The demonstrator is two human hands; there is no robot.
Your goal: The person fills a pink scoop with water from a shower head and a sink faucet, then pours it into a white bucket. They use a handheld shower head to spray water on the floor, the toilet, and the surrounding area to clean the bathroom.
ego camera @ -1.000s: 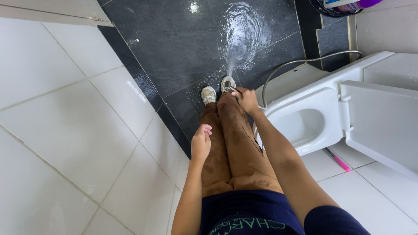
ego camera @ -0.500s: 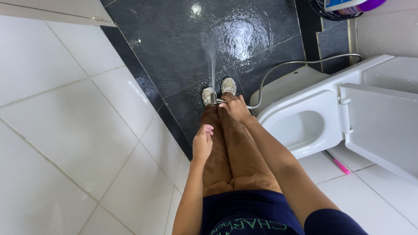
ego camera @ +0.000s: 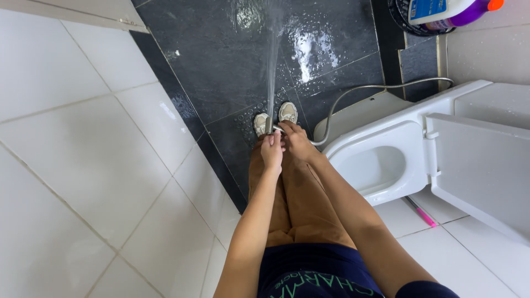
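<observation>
Both hands meet at a small metal spray nozzle held out in front of the body, just above the shoes in view. Right hand is wrapped around the nozzle's handle, fingers curled tight on it. Left hand is up against the nozzle from the other side, fingers bent and close together, touching it near the head; can't tell how firmly it grips. A thin jet of water leaves the nozzle and runs straight away from the person onto the dark floor tiles, which are wet and beaded with drops near the top of the view. The metal hose loops from the nozzle back toward the white toilet on the right, lid up. Pink-handled item lies on the white floor by the toilet base. White wall tiles fill the left side. A purple bottle sits in a dark basket at top right.
</observation>
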